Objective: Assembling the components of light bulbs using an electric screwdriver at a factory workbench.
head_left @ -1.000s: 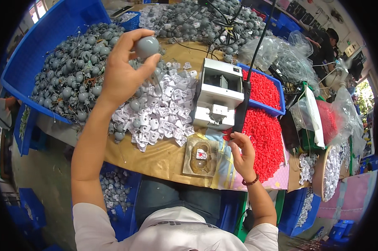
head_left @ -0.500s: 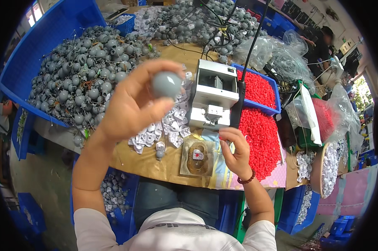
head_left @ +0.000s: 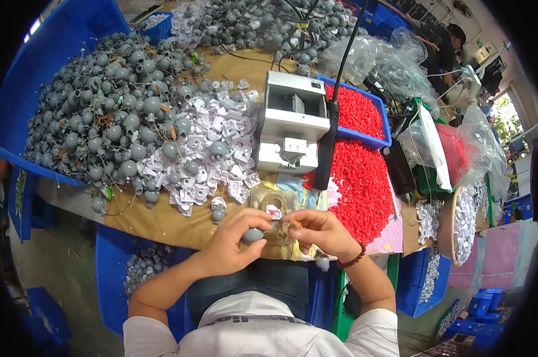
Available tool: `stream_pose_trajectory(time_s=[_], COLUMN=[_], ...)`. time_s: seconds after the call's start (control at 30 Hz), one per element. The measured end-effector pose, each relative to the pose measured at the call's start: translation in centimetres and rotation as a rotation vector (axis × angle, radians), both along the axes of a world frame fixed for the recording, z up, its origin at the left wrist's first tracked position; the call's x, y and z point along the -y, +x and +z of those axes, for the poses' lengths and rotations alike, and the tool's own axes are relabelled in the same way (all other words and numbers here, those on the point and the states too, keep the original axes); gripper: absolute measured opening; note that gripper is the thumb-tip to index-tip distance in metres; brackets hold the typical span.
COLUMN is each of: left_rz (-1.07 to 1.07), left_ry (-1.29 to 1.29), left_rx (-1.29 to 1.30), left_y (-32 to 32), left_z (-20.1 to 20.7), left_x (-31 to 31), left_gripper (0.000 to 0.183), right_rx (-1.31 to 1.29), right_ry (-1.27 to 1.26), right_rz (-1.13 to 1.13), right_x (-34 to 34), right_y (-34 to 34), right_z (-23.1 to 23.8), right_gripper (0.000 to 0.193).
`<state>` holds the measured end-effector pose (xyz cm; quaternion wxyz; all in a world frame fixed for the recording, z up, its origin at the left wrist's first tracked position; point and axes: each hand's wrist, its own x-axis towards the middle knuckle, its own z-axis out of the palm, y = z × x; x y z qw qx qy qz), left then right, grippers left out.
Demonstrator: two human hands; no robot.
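My left hand (head_left: 232,243) is closed round a glossy grey ball (head_left: 252,235), low over the table's front edge. Beside it, my right hand (head_left: 325,235) has thumb and fingers pinched together; what they hold is too small to make out. Both hands are at the near side of a square block fixture (head_left: 289,199), partly covering it. In the fixture's hollow lies a white plastic part (head_left: 273,209) with a red piece on it. Another grey ball (head_left: 322,263) hangs just below my right hand at the table edge. A white part with a grey ball (head_left: 219,214) lies left of the fixture.
A silver bench machine (head_left: 292,122) stands behind the fixture, with a dark rod-like tool (head_left: 326,149) leaning along it. Loose red parts (head_left: 361,190) and a blue tray (head_left: 379,141) lie right. Grey balls (head_left: 96,125) and white parts (head_left: 215,137) are heaped left.
My left hand has come down from above the white parts to the fixture, still with the grey ball. My right hand has moved down and left, its fingers now pinched.
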<state>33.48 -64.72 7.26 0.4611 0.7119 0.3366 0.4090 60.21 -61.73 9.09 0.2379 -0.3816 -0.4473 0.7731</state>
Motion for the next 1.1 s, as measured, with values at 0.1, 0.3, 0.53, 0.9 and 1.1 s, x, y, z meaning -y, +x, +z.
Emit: stream_pose_trajectory(time_s=[0.1, 0.3, 0.53, 0.9, 1.1], left_rz=[0.083, 0.248, 0.245, 0.238, 0.294], left_ry=[-0.029, 0.082, 0.206, 0.206, 0.234], left_rx=[-0.152, -0.333, -0.412, -0.438, -0.485], left_y=[1.7, 2.6, 2.5, 2.6, 3.1], left_z=[-2.6, -5.6, -5.8, -6.0, -6.2], left_x=[2.9, 4.8, 2.6, 1.9, 2.1], left_gripper=[0.036, 0.033, 0.034, 0.029, 0.024], right_rx=[0.328, 0.637, 0.826, 0.967, 1.01], right_ry=[0.406, 1.161, 1.451, 1.432, 1.495], right_rz=[-0.001, -0.017, 0.069, 0.294, 0.246], right_x=[1.1, 0.2, -1.0, -0.5, 0.1], right_y=[0.4, -0.9, -2.5, -2.9, -4.4], right_z=[-3.7, -6.3, -7.3, -5.5, -5.2], right_gripper=[0.032, 0.02, 0.028, 0.031, 0.013])
